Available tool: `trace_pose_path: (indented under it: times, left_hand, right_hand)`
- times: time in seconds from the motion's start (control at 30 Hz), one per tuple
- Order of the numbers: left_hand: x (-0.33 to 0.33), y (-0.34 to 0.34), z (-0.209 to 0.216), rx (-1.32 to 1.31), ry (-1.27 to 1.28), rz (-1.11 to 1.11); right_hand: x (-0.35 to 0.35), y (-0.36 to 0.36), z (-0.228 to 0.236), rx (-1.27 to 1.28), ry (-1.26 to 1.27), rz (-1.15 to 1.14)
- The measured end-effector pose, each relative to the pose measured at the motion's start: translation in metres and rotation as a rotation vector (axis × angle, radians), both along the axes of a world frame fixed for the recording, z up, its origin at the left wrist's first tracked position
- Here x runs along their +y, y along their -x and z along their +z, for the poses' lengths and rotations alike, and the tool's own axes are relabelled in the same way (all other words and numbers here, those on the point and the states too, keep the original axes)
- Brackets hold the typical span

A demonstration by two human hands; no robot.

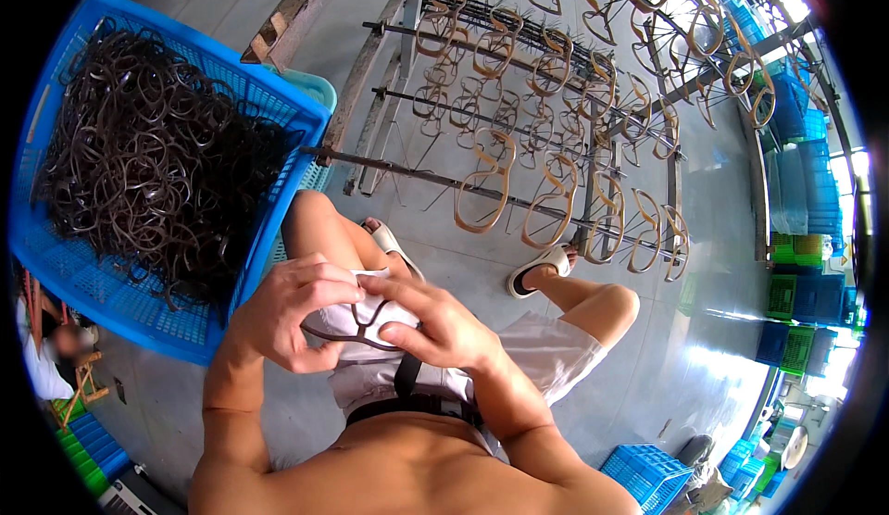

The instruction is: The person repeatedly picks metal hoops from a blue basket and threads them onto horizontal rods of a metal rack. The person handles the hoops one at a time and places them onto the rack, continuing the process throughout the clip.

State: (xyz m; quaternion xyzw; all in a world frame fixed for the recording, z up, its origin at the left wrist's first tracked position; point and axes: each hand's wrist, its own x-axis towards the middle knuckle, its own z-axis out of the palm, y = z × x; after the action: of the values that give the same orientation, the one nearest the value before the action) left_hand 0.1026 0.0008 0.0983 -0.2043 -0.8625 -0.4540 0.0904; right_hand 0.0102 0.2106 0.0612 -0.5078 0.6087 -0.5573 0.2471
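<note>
A dark eyeglass frame [355, 336] is held between my two hands above my lap. My left hand [292, 316] grips its left end, fingers curled and thumb beneath. From the right, my right hand [435, 325] pinches it, the thumb on the lower rim and the fingers over the top. Something small and white [372, 273] shows by the fingertips of both hands; what it is I cannot make out. To my left, a large blue plastic basket [176, 330] holds a heap of dark brown eyeglass frames [157, 154].
Ahead stands a metal rack [435, 177] with tan eyeglass frames [486, 182] hanging in rows from its bars. More hang from an upper bar at the right. Stacked blue and green crates [796, 316] line the far right. A blue crate [645, 473] stands on the floor behind right.
</note>
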Motion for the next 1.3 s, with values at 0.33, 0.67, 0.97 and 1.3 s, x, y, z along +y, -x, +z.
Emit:
trace_pose_path:
  times: [0.33,0.67,0.97,1.3]
  left_hand:
    - [0.022,0.006,-0.026,-0.013,-0.036,0.519]
    - [-0.063,-0.013,-0.068,-0.067,0.433,1.077]
    - [-0.136,-0.055,-0.137,-0.947,0.511,1.022]
    - [-0.113,-0.046,-0.124,-0.791,0.845,1.249]
  right_hand:
    - [-0.023,-0.024,-0.038,-0.671,0.27,-0.305]
    - [-0.062,0.01,-0.039,-0.408,0.127,-1.028]
    - [-0.098,0.028,-0.062,-0.209,-0.023,-1.195]
    - [-0.102,0.032,-0.064,-0.246,0.014,-1.212]
